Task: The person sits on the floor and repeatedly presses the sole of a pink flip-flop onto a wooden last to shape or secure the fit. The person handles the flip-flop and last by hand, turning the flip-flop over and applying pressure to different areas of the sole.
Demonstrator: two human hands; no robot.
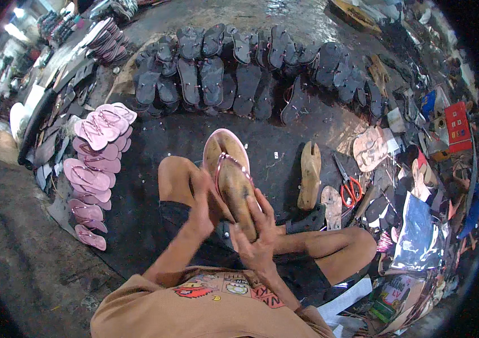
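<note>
Head view, seated worker on a dark floor (155, 141), legs crossed, orange printed shirt at the lower edge. Item in hand: one pink flip-flop sandal (226, 147) fitted over a wooden shoe last (238, 194), held upright above the lap, toe end pointing away from the body, thin pink strap drawn across the last. Left hand (204, 205): pressed against the left side of the last, fingers curled partly closed around it; motion blur noted, so the exact grip cannot be told. Right hand (257, 231): wrapped around the lower heel end of the last, fingers closed on the wood and supporting it from below. Second wooden last (309, 174): lying on the floor just to the right of the knees, apart from both hands. Red-handled scissors (349, 186): lying near that last, further right. Pink sandals (94, 169): stacked in overlapping piles at the left, well apart from the hands. Dark sandals (234, 73): laid in rows across the top of the view, soles and straps showing. Assorted clutter (419, 186): soles, cut pieces, packets and a red box, heaped along the right edge. Loose white sheet (345, 298): lying beside the right knee at the lower right.
</note>
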